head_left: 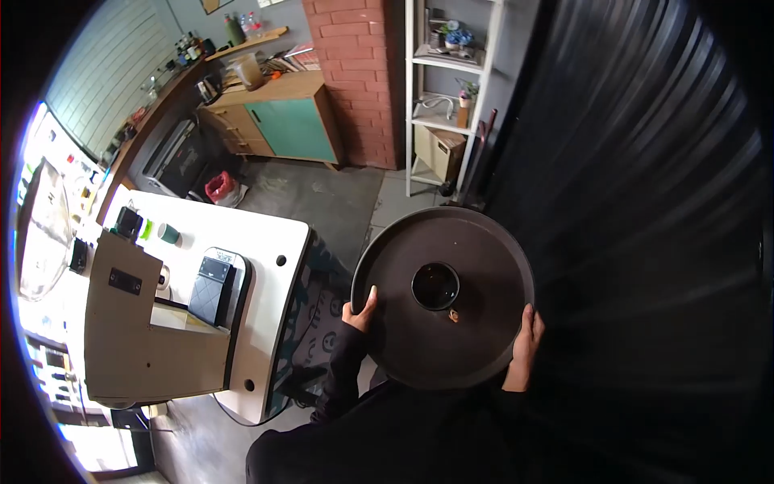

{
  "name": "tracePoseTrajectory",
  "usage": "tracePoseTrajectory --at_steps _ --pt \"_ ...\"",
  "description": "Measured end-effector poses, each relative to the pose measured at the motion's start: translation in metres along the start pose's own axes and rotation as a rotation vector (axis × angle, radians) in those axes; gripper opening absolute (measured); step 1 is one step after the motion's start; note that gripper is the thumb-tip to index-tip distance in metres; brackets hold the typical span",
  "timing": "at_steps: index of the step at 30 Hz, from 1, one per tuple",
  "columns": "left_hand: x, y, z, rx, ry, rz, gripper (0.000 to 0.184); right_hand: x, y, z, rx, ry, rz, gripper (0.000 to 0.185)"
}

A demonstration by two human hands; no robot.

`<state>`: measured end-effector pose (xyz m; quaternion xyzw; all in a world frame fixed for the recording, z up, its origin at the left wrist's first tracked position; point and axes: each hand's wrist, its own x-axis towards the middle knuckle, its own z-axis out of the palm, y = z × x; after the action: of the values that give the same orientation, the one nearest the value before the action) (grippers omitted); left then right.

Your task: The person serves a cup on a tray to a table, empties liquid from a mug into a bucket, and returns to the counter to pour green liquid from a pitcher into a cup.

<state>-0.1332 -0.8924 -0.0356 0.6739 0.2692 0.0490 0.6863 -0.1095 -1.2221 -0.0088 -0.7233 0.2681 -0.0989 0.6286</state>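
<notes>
A round dark tray (403, 347) is held level in front of my body. My left hand (362, 313) grips its left rim, thumb on top, and my right hand (526, 347) grips the lower right rim the same way. Near the tray's middle stands a small round dark cup (436, 286) with dark, shiny contents. Just below the cup lies a small tan piece (454, 316) that I cannot make out. Most of the fingers of both hands are hidden beneath the tray.
To the left is a white table (270, 242) with a large beige machine (121, 323), a black box-shaped device (211, 292) and a green cup (168, 233). A dark curtain (645, 202) hangs at right. Ahead stand a white shelf (409, 121), brick pillar (355, 81) and cabinet (290, 129).
</notes>
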Motion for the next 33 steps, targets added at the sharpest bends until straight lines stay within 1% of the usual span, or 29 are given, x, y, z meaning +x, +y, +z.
tracePoseTrajectory --at_steps 1,3,4,5,6,7,8,11,12,13,14,15,16,18,20,22,23,25,26,28,29,30,32,33 --pt "0.016 0.002 0.006 -0.011 0.021 0.008 0.046 0.019 -0.005 0.012 0.001 -0.021 -0.012 0.049" --pt "0.044 0.007 0.019 -0.047 0.025 0.074 0.046 0.054 -0.02 0.032 0.021 -0.1 -0.037 0.056" --pt "0.051 0.009 0.021 -0.047 0.052 0.07 0.046 0.068 -0.023 0.043 0.018 -0.127 -0.034 0.056" --pt "0.06 0.01 0.026 -0.026 0.091 0.177 0.046 0.087 -0.025 0.056 0.027 -0.139 -0.067 0.057" --pt "0.07 0.022 0.032 -0.053 0.125 0.166 0.046 0.103 -0.035 0.071 0.037 -0.149 -0.105 0.058" --pt "0.081 0.034 0.038 -0.08 0.16 0.156 0.045 0.116 -0.043 0.081 -0.085 -0.191 -0.111 0.054" --pt "0.094 0.031 0.039 -0.09 0.18 0.154 0.045 0.129 -0.052 0.093 -0.092 -0.21 -0.119 0.054" --pt "0.138 0.012 0.034 -0.004 0.229 0.135 0.043 0.161 -0.07 0.136 -0.155 -0.311 -0.056 0.056" --pt "0.155 0.006 0.035 -0.015 0.243 0.131 0.043 0.173 -0.071 0.153 -0.15 -0.279 -0.065 0.056" --pt "0.172 0.0 0.037 0.031 0.22 0.202 0.044 0.184 -0.074 0.169 -0.144 -0.247 -0.074 0.056" --pt "0.191 -0.005 0.039 0.077 0.197 0.276 0.045 0.197 -0.081 0.184 -0.15 -0.26 -0.085 0.056" --pt "0.208 0.007 0.042 0.066 0.211 0.282 0.045 0.209 -0.09 0.202 -0.174 -0.284 -0.074 0.057" --pt "0.222 0.026 0.046 0.013 0.271 0.212 0.045 0.221 -0.098 0.223 -0.195 -0.308 -0.064 0.057" --pt "0.257 0.051 0.048 -0.05 0.346 0.141 0.046 0.251 -0.107 0.262 -0.204 -0.352 -0.093 0.057" --pt "0.29 0.07 0.042 -0.055 0.376 0.137 0.048 0.284 -0.116 0.308 -0.218 -0.41 -0.13 0.056" --pt "0.319 0.091 0.036 -0.044 0.437 0.13 0.049 0.31 -0.125 0.35 -0.214 -0.563 -0.18 0.054" --pt "0.332 0.102 0.032 -0.058 0.451 0.107 0.05 0.321 -0.132 0.372 -0.231 -0.595 -0.188 0.054" --pt "0.356 0.113 0.018 -0.052 0.497 0.073 0.052 0.328 -0.151 0.427 -0.193 -0.597 -0.297 0.05" --pt "0.367 0.122 0.012 -0.05 0.52 0.055 0.052 0.33 -0.16 0.448 -0.197 -0.626 -0.289 0.05" --pt "0.379 0.139 -0.007 -0.161 0.599 -0.09 0.054 0.33 -0.175 0.49 -0.226 -0.745 -0.313 0.045" --pt "0.389 0.128 -0.016 -0.165 0.619 -0.063 0.055 0.328 -0.168 0.515 -0.21 -0.671 -0.363 0.042" --pt "0.395 0.128 -0.026 -0.162 0.649 -0.063 0.055 0.325 -0.173 0.535 -0.204 -0.7 -0.361 0.042" --pt "0.407 0.129 -0.043 -0.205 0.708 -0.158 0.05 0.319 -0.184 0.571 -0.165 -0.875 -0.184 0.048" --pt "0.412 0.129 -0.051 -0.204 0.734 -0.166 0.05 0.326 -0.18 0.592 -0.244 -0.952 -0.188 0.044"
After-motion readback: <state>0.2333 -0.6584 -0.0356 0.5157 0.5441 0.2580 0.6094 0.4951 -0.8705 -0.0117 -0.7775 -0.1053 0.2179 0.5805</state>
